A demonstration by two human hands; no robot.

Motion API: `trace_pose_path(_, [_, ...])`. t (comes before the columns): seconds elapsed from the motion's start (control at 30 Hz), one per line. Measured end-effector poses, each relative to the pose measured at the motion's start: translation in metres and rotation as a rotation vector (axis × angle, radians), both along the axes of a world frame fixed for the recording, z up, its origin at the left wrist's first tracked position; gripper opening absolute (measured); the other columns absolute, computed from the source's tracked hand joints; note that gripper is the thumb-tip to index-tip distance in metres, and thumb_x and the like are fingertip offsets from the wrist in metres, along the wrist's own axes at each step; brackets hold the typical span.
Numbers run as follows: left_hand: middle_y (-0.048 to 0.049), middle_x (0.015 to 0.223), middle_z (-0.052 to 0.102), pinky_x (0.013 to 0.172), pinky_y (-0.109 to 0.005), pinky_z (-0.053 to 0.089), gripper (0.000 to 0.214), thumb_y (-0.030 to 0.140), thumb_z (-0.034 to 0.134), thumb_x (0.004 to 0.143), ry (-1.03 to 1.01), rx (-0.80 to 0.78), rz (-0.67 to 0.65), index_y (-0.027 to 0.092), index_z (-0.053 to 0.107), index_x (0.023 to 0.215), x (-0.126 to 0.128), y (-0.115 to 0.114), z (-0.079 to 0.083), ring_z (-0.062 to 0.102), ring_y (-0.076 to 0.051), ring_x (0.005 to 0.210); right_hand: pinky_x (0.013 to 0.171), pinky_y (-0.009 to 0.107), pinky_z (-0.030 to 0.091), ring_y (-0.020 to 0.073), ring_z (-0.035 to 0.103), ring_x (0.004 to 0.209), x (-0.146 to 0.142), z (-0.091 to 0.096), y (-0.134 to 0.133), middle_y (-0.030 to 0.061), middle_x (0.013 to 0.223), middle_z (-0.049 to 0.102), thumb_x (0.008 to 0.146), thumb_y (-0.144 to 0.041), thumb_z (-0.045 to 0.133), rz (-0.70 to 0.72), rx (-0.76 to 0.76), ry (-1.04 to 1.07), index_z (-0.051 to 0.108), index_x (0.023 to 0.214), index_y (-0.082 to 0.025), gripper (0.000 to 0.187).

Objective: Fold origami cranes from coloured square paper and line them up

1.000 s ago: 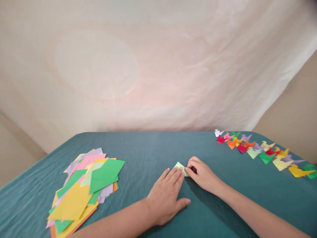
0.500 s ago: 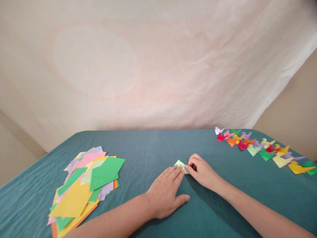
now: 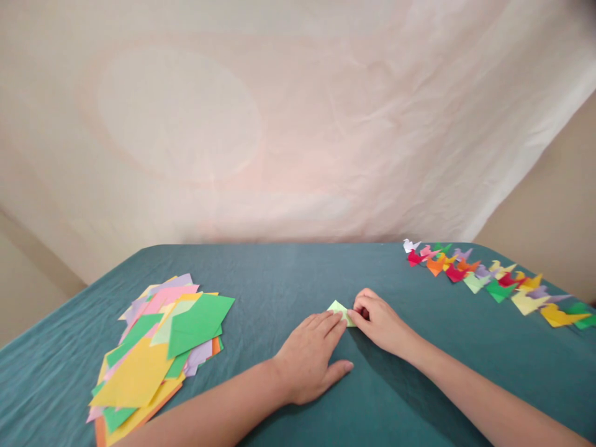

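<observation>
A small light-green folded paper [image 3: 338,307] lies on the dark green cloth in front of me, its pointed tip facing away. My left hand [image 3: 311,355] rests flat with fingers stretched over the paper's left and near part, the thumb spread to the side. At the paper's right corner, the thumb and curled fingers of my right hand [image 3: 378,320] pinch the edge. Most of the paper is hidden under my left fingertips, so its folds do not show fully.
On the left lies a loose pile of coloured paper sheets [image 3: 135,372], green, yellow, pink and purple. Several folded paper birds [image 3: 477,282] stand in slanting rows at the far right. The cloth-covered table [image 3: 279,273] ends at a pale hanging sheet [image 3: 298,124].
My left hand has shifted very slightly, its thumb drawn a little to the left. The paper and my right hand stay almost where they were.
</observation>
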State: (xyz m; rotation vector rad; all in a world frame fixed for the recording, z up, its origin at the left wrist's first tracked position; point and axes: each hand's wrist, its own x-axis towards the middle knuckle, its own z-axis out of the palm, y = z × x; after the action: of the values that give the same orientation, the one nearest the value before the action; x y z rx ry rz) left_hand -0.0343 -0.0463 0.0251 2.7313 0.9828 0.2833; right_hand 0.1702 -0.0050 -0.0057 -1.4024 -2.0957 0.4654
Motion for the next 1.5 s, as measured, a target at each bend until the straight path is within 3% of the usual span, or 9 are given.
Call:
trace_pose_path(0.17, [-0.0093, 0.137, 0.040, 0.105, -0.040, 0.027, 0.052, 0.046, 0.038, 0.089, -0.018, 0.022, 0.024, 0.017, 0.035, 0.133, 0.001, 0.005, 0.002, 0.035, -0.024, 0.126, 0.061, 0.026, 0.041, 0.0126, 0.050, 0.064, 0.000, 0.000, 0.002, 0.0004, 0.073, 0.048, 0.080, -0.019, 0.049, -0.005, -0.005, 0.003, 0.048, 0.061, -0.019, 0.019])
trace_pose_path(0.5, [-0.0104, 0.140, 0.035, 0.107, -0.041, 0.024, 0.050, 0.044, 0.042, 0.088, -0.049, 0.017, 0.018, 0.018, 0.037, 0.130, 0.000, 0.008, 0.000, 0.031, -0.024, 0.129, 0.059, 0.026, 0.041, 0.0122, 0.050, 0.062, 0.000, 0.000, 0.002, 0.0000, 0.072, 0.048, 0.079, -0.020, 0.050, -0.032, -0.007, -0.006, 0.048, 0.062, -0.019, 0.017])
trace_pose_path(0.67, [-0.0108, 0.141, 0.034, 0.107, -0.041, 0.024, 0.050, 0.044, 0.042, 0.088, -0.047, 0.019, 0.020, 0.018, 0.037, 0.130, 0.000, 0.008, 0.000, 0.031, -0.025, 0.129, 0.062, 0.026, 0.044, 0.0122, 0.051, 0.063, 0.000, -0.002, -0.002, 0.0013, 0.080, 0.051, 0.080, -0.021, 0.049, -0.058, 0.031, 0.005, 0.054, 0.078, -0.019, 0.006])
trace_pose_path(0.9, [-0.0108, 0.141, 0.034, 0.107, -0.041, 0.024, 0.054, 0.045, 0.044, 0.087, -0.037, 0.004, 0.023, 0.018, 0.034, 0.132, 0.001, 0.008, 0.000, 0.031, -0.024, 0.129, 0.077, 0.029, 0.045, 0.0159, 0.055, 0.084, -0.001, 0.001, -0.007, 0.0046, 0.101, 0.054, 0.088, -0.019, 0.039, 0.056, 0.109, -0.093, 0.056, 0.115, -0.027, 0.033])
trace_pose_path(1.5, [-0.0108, 0.140, 0.035, 0.106, -0.041, 0.025, 0.053, 0.044, 0.040, 0.089, -0.020, 0.040, 0.035, 0.017, 0.032, 0.134, 0.003, 0.007, -0.001, 0.032, -0.025, 0.128, 0.076, 0.031, 0.045, 0.0176, 0.054, 0.085, -0.005, 0.005, -0.008, 0.0052, 0.101, 0.052, 0.088, -0.018, 0.041, 0.082, 0.152, -0.262, 0.056, 0.118, -0.033, 0.037])
